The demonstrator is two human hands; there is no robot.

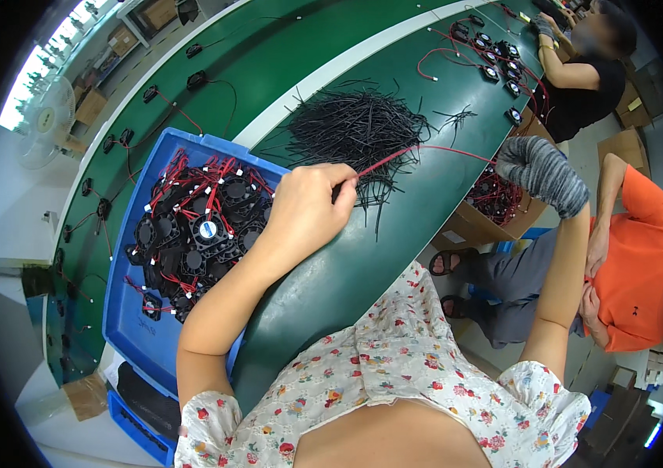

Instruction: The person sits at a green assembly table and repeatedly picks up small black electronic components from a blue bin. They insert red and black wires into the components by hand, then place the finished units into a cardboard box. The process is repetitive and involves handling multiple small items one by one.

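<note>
Green matting covers the long curved workbench [331,281], split by a pale strip running its length, with daylight coming from windows and a white standing fan [44,121] off to the left. At the near edge sits a blue plastic crate [138,327] heaped with small black square cooling fans trailing red and black leads [205,226].

Just past the crate, the person's bare left hand [308,209] rests over the bench, fingers curled shut and pinching one end of a thin red wire [425,148]. That wire runs taut to the right, across the bench edge, to the right hand [540,170], which wears a grey knitted glove and is closed round the far end; the exact grip inside the glove I cannot make out.

Beneath the wire, near the left hand's fingertips, lies a loose tangled pile of short black tube pieces [358,129]. More fans with red leads [495,58] lie further up the bench, where another worker in black [588,78] sits. A person in an orange shirt [643,257] sits to the right, beside a cardboard box of fans [487,210].
</note>
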